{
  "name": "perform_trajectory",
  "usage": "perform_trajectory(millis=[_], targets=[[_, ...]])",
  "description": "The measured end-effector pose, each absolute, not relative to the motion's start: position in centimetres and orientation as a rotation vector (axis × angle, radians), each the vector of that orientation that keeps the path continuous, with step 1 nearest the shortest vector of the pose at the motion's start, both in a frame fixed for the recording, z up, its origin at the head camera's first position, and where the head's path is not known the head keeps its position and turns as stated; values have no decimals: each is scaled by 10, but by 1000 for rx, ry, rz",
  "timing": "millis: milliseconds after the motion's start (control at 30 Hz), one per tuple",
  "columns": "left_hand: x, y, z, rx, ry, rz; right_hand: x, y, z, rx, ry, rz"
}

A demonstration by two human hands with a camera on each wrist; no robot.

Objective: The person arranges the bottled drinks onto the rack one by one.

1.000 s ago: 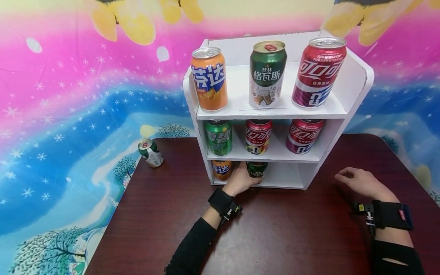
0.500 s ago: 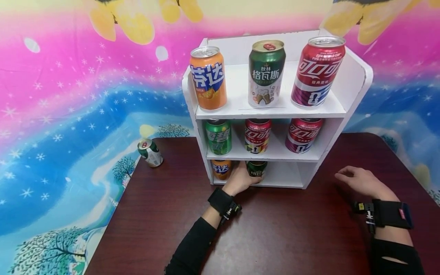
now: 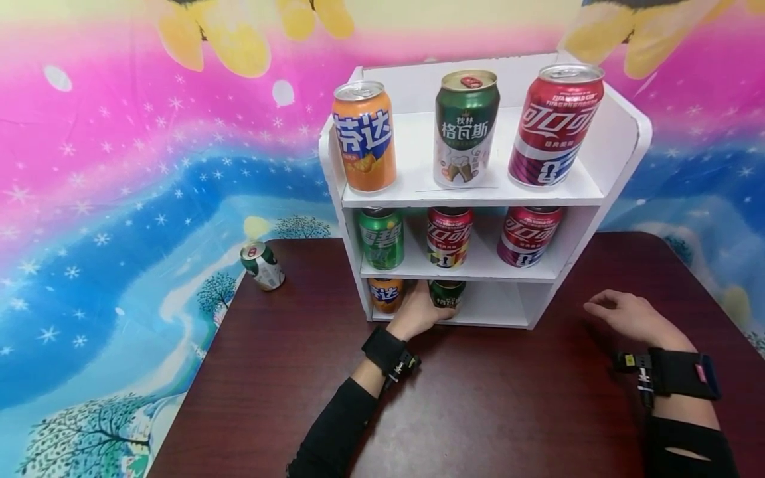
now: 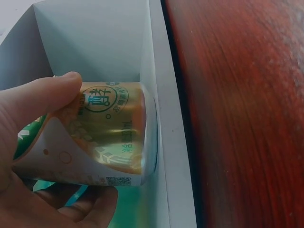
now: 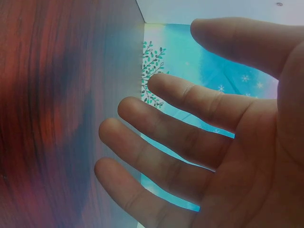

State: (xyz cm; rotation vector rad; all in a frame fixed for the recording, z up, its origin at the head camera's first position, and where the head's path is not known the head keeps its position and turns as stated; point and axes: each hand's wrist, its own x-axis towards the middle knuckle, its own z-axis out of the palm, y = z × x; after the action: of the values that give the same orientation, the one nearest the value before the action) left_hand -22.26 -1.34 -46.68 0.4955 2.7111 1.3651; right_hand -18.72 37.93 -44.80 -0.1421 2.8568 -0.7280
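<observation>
My left hand (image 3: pixel 416 311) reaches into the bottom compartment of a white shelf (image 3: pixel 496 323) and grips a green, white and gold drink can (image 3: pixel 447 294). In the left wrist view, the thumb lies along one side of that can (image 4: pixel 109 137) and the fingers curl round the other. The can stands upright, its base at the shelf board. Just left of the hand is an orange can (image 3: pixel 385 294), partly hidden. My right hand (image 3: pixel 633 317) hovers or rests at the right side of the table, holding nothing, its fingers (image 5: pixel 156 114) loosely extended.
On the top shelf stand an orange can (image 3: pixel 363 139), a green-and-white can (image 3: pixel 465 129) and a red can (image 3: pixel 556 126). The middle shelf bears a green can (image 3: pixel 381 239) and two red cans (image 3: pixel 450 238). Another green-and-white can (image 3: pixel 263 267) stands at the table's (image 3: pixel 478 411) left edge.
</observation>
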Motion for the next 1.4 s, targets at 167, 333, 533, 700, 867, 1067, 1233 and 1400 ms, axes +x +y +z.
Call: perform_trajectory(millis=[167,333,533,700,867,1067,1233,1400], targets=[[-223,-13,-466,485,2706,1364,-187,379,-448,-146,2859,-728],[-222,-13,-467,519,2705,1362,-186,380,-448,-146,2861,-732],[-211,-18,-464,540,2692,1367,-186,377,-449,-154,2853,-743],[-196,-30,-461,449,2659,1307,-185,376,-447,-166,2860,-732],[-182,-51,-458,545,2649,1198,-184,377,-446,-163,2858,-731],[-170,-88,-446,810,2482,1037,-182,376,-445,-158,2854,-741],[-165,-123,-436,882,2347,928,-183,376,-445,-159,2858,-746],[-166,-163,-425,859,2375,878,-185,375,-446,-151,2849,-745]])
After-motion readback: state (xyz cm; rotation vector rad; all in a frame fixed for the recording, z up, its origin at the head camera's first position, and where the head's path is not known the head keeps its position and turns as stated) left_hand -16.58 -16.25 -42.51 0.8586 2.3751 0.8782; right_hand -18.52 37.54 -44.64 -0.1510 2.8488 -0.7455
